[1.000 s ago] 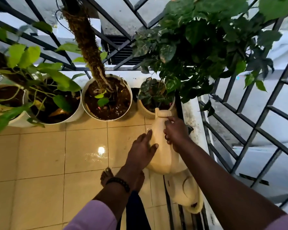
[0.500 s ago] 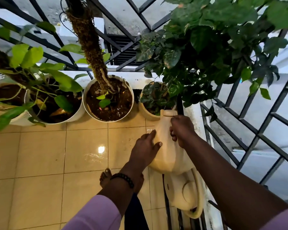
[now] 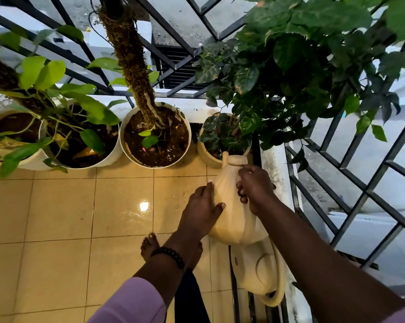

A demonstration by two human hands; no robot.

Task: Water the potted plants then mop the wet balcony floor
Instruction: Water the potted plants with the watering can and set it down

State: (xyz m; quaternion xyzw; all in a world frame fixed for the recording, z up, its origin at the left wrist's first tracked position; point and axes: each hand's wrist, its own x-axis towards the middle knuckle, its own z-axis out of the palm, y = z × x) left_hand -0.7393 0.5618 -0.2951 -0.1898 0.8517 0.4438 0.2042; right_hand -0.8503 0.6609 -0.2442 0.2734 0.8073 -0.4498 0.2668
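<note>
The cream plastic watering can (image 3: 236, 206) is tipped forward, its spout end over the small cream pot of dark spotted leaves (image 3: 216, 138) in the corner by the black railing (image 3: 336, 206). The right hand (image 3: 255, 187) curls round the can near the top; the left hand (image 3: 202, 207) lies flat against its side. This looks like the watering step. Next, I think, comes lifting the can, then mopping the shiny wet tan floor tiles (image 3: 64, 206).
</note>
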